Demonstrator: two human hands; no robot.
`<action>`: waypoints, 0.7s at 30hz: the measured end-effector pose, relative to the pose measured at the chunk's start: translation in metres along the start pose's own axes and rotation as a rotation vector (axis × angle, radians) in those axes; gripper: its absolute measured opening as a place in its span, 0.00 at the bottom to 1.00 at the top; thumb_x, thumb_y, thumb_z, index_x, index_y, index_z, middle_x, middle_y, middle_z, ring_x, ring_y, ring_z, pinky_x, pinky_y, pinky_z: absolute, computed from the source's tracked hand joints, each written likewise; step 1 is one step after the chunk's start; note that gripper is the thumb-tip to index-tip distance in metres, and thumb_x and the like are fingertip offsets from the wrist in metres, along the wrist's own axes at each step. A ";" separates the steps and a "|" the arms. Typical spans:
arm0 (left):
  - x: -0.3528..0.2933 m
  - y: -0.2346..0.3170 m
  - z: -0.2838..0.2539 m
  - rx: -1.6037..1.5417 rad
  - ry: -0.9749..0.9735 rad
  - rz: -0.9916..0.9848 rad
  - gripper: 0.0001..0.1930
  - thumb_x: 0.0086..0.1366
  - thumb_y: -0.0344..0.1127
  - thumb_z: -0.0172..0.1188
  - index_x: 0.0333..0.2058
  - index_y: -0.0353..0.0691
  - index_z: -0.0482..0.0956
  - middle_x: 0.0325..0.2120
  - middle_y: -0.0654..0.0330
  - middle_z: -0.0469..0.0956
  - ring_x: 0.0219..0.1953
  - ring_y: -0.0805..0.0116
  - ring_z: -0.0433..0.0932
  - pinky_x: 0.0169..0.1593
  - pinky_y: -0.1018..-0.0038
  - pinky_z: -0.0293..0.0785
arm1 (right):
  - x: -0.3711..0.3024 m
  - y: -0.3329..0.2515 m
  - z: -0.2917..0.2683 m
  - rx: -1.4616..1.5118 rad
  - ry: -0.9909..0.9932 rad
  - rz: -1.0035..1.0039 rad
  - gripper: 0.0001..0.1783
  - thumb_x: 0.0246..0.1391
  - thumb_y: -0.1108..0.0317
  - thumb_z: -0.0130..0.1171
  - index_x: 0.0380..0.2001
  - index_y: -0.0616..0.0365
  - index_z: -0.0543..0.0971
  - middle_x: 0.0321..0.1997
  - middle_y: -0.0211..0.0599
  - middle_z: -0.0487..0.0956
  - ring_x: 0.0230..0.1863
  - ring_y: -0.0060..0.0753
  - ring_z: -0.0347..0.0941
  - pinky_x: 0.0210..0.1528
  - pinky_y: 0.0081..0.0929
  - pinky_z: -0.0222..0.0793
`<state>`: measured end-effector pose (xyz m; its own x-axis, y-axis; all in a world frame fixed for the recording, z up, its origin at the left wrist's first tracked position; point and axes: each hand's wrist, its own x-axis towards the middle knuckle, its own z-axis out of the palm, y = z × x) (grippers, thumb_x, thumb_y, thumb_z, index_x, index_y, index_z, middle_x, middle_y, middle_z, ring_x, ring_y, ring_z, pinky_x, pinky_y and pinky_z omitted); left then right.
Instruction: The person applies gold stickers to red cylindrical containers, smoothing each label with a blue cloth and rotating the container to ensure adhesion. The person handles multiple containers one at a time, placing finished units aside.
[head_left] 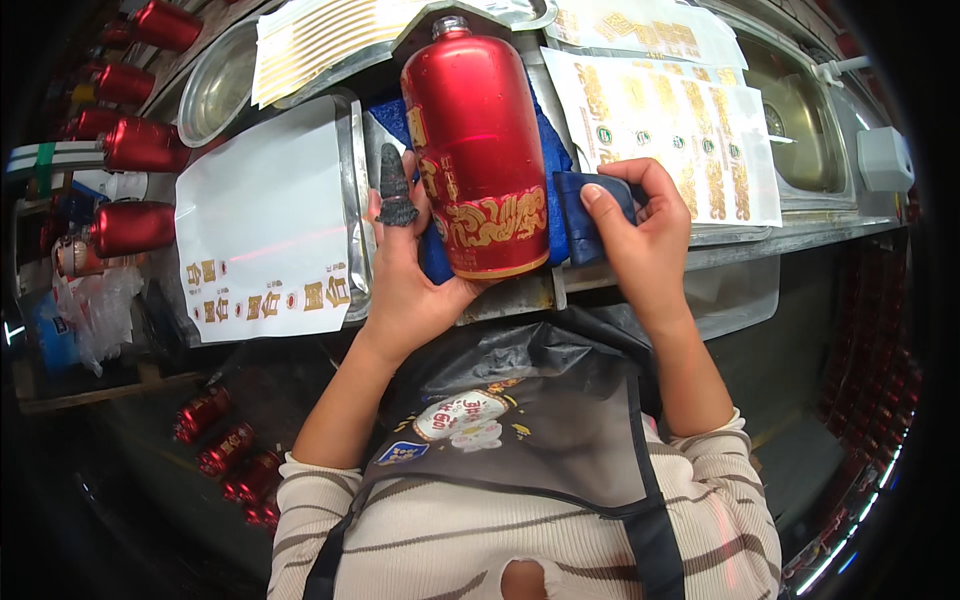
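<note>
A large glossy red bottle (pixel 476 140) with gold decoration lies on a blue cloth (pixel 437 255), its neck pointing away from me. My left hand (pixel 408 285) grips the bottle from its left side, thumb near the base. One finger of that hand wears a dark grey finger cover (pixel 396 185). Just right of the bottle, my right hand (pixel 645 225) pinches a flat dark blue pad (pixel 588 212) between thumb and fingers. Whether the pad touches the bottle, I cannot tell.
A white decal sheet (pixel 275 200) lies on a metal tray to the left. More gold decal sheets (pixel 690 140) are at the right, before a sink (pixel 795 110). A round metal basin (pixel 218 85) stands back left. Several red bottles (pixel 140 145) line the left side.
</note>
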<state>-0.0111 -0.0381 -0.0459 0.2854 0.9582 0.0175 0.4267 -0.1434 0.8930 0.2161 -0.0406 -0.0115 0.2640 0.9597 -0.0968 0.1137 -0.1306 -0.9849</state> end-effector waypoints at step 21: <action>0.001 0.025 0.002 0.433 0.272 0.329 0.47 0.45 0.48 0.78 0.62 0.37 0.68 0.62 0.49 0.70 0.68 0.52 0.62 0.70 0.39 0.29 | -0.033 -0.008 0.001 -0.454 -0.162 -0.818 0.21 0.39 0.82 0.74 0.40 0.59 0.82 0.36 0.39 0.79 0.37 0.36 0.74 0.38 0.28 0.69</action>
<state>0.0014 -0.0413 -0.0242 0.2563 0.8673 0.4268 0.6802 -0.4755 0.5579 0.2052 -0.0713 -0.0003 -0.1948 0.8149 0.5460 0.5748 0.5459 -0.6096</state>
